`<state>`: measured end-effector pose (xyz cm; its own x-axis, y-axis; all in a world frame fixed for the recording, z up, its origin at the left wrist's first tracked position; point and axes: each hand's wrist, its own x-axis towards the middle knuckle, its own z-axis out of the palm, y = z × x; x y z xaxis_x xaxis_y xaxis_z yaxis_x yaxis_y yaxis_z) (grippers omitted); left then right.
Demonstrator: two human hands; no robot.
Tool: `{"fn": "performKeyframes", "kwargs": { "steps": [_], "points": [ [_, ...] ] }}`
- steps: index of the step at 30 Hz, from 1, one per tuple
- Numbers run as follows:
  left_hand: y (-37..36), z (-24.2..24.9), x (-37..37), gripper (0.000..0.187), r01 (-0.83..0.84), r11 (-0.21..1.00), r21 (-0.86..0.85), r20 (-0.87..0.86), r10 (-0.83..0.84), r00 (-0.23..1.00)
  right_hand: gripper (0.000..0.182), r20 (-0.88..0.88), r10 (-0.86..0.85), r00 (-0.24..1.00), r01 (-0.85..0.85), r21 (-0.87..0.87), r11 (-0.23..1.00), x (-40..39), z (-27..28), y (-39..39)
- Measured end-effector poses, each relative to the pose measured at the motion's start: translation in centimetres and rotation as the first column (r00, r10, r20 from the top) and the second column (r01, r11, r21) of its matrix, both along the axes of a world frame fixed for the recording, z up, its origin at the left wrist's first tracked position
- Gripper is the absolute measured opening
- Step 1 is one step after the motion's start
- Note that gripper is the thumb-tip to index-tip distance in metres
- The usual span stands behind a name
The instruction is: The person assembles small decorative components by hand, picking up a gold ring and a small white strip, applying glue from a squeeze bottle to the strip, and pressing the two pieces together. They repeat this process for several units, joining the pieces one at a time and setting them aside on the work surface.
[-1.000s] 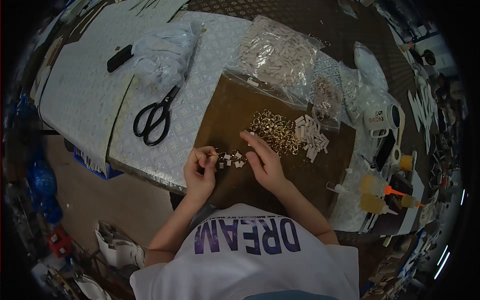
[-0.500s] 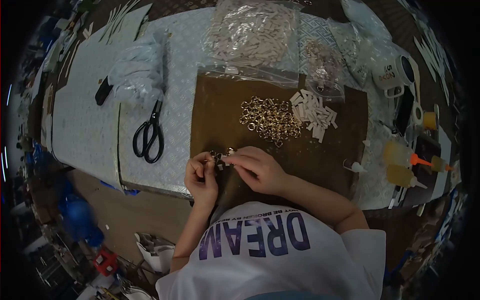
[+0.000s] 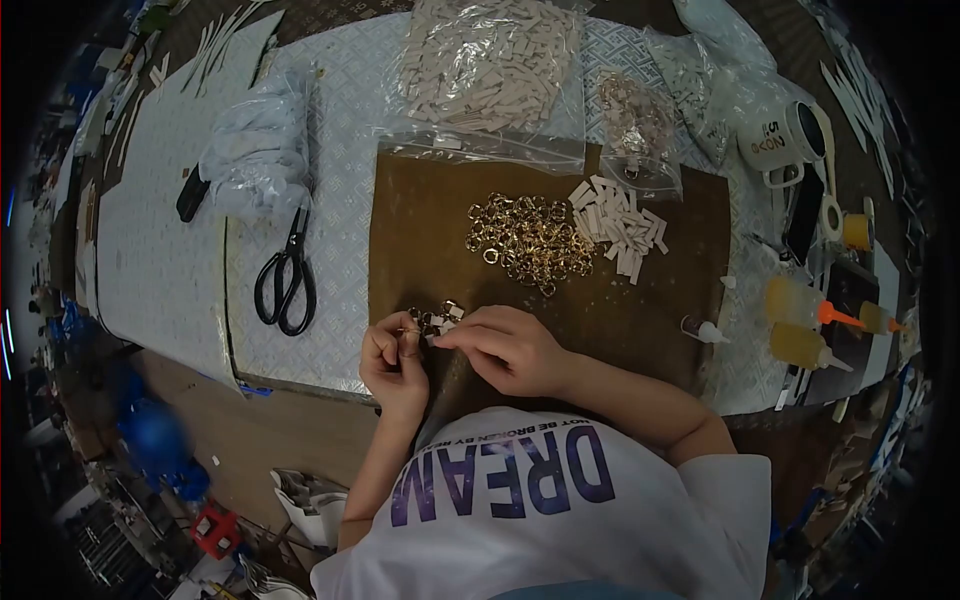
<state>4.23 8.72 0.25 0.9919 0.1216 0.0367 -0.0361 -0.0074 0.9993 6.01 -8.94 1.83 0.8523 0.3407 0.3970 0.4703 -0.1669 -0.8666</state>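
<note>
My left hand point(image 3: 394, 358) is closed in a pinch at the near edge of the brown mat, with a thin gold ring partly showing at its fingertips. My right hand point(image 3: 512, 352) reaches in from the other side, its fingertips pressed together on a small white strip point(image 3: 433, 340). Just beyond both hands, a little group of gold rings with white pieces point(image 3: 440, 318) lies on the mat; the fingers hide part of it. Farther out is a pile of gold rings point(image 3: 530, 240), touching a heap of loose white strips point(image 3: 618, 225).
A clear bag of white strips point(image 3: 490, 70) lies at the mat's far edge, beside a smaller bag point(image 3: 640, 120). Black-handled scissors point(image 3: 286, 285) rest left of the brown mat point(image 3: 420, 220). On the right stand a white mug point(image 3: 775, 145) and yellow glue bottles point(image 3: 795, 305).
The view has shifted slightly. My right fingertips have moved down and nearer to me, exposing more of the small group of rings and white pieces. My left hand stays pinched.
</note>
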Motion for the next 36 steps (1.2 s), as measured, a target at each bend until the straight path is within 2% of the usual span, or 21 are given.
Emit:
{"fn": "performKeyframes", "kwargs": {
  "steps": [4,7,8,10,14,21,27,36],
  "points": [
    [0.3,-0.4,0.0,0.029,-0.005,1.0,0.014,0.034,0.005,0.999,0.022,-0.016,-0.019,1.0,0.019,0.005,1.0,0.0,0.1,0.1],
    [-0.5,0.7,0.2,0.024,-0.057,0.989,-0.133,0.037,0.062,0.997,0.023,-0.04,-0.04,0.998,0.042,0.028,0.999,0.0,0.0,0.2],
    [-0.4,0.7,0.3,0.023,-0.061,0.998,0.025,0.05,0.06,0.997,0.023,-0.049,-0.045,0.998,0.047,0.043,0.998,0.1,0.0,0.3],
    [-0.8,1.7,-0.1,0.028,-0.022,1.0,-0.016,-0.003,0.022,1.0,0.024,-0.115,-0.058,0.992,0.063,0.039,0.997,0.1,0.4,0.2],
    [-1.3,1.7,-0.7,0.033,0.029,0.998,0.053,0.084,-0.033,0.996,0.024,-0.149,-0.083,0.985,0.094,0.071,0.993,0.1,0.5,0.3],
    [-1.8,2.1,-0.8,0.025,0.015,0.998,0.066,0.162,-0.026,0.986,0.02,-0.141,-0.108,0.984,0.12,0.077,0.99,0.1,0.2,0.2],
    [-1.6,2.0,-1.3,0.025,0.035,0.981,0.189,0.188,-0.071,0.98,0.017,-0.154,-0.109,0.982,0.12,0.064,0.991,0.3,0.1,0.1],
    [-1.8,2.2,-1.4,0.024,0.01,0.986,0.168,0.221,-0.047,0.974,0.016,-0.15,-0.091,0.984,0.104,0.078,0.992,0.2,0.2,0.1]
  ]
}}
